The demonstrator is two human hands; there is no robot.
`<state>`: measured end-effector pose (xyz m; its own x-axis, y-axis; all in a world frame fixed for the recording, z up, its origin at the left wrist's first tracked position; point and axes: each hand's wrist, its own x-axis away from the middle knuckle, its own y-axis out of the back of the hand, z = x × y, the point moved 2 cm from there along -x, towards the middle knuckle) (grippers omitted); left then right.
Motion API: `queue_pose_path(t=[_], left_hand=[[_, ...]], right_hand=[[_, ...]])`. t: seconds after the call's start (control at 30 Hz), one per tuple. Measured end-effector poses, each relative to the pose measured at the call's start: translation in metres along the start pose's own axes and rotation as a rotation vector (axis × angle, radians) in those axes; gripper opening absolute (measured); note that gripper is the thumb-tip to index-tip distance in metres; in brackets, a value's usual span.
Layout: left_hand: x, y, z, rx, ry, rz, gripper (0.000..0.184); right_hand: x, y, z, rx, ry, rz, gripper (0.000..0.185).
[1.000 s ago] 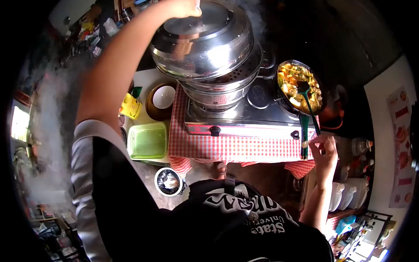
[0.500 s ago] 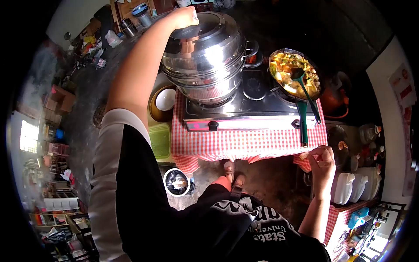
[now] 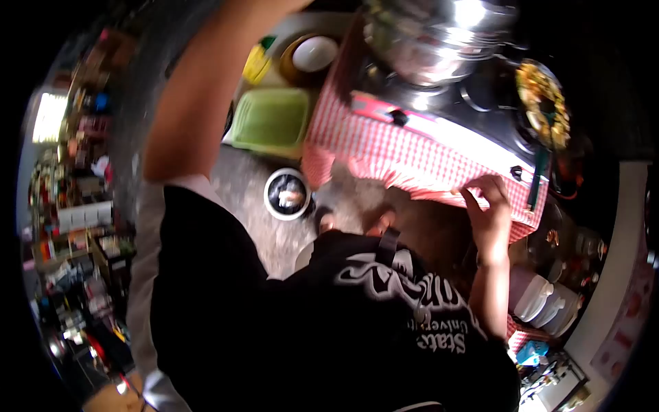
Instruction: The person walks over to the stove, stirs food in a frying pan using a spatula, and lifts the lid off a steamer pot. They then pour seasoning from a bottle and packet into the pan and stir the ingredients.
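Observation:
My left forearm reaches up past the top edge, and my left hand is out of view. The steel steamer pot [image 3: 436,58] stands on the left side of the gas stove [image 3: 446,130], its top cut off by the frame. My right hand [image 3: 486,206] is at the front edge of the checkered tablecloth [image 3: 398,147], fingertips pinched on a small pale thing too blurred to make out. On the stove's right side is a pan of food [image 3: 542,99]. Its green handle [image 3: 539,182] points toward me, above my right hand.
Left of the stove are a green plastic basket [image 3: 271,120], a white bowl [image 3: 316,53] inside a brown one and a yellow packet [image 3: 257,65]. A lined bin [image 3: 288,194] stands on the floor. White jugs [image 3: 539,302] are at the right.
The steamer lid came down from a raised tilt onto the pot. The view then swung, so the stove sits higher and farther right, and my left hand has left the frame.

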<state>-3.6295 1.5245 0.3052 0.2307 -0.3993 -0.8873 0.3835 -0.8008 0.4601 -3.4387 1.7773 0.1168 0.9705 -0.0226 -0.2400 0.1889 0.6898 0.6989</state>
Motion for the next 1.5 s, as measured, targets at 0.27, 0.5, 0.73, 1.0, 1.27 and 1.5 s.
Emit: queue_pose_path(t=[0.27,0.5,0.73,1.0,1.27,1.5], left_hand=[[0.480,0.224,-0.083,-0.392,1.350,0.272,0.033],[0.680,0.328,-0.341,-0.548,2.049,0.542,0.045],[0.698,0.323,-0.378,-0.499,2.026,0.584,0.039],[0.661,0.240,-0.143,-0.009,1.361,0.706,0.024],[0.374,0.031,-0.027,0.107,0.704,0.599,0.028],[0.279,-0.170,-0.190,0.626,0.673,0.681,0.037]], right_hand=[[-0.010,-0.280,0.110,-0.011,0.520,0.522,0.010],[0.028,-0.468,0.131,0.058,0.582,0.700,0.004],[0.038,-0.496,0.144,-0.062,0.445,0.749,0.013],[0.031,-0.295,0.057,0.276,-0.094,0.410,0.020],[0.116,-0.020,-0.097,0.117,-0.446,-0.436,0.020],[0.042,0.137,-0.184,0.524,-0.266,-0.523,0.038]])
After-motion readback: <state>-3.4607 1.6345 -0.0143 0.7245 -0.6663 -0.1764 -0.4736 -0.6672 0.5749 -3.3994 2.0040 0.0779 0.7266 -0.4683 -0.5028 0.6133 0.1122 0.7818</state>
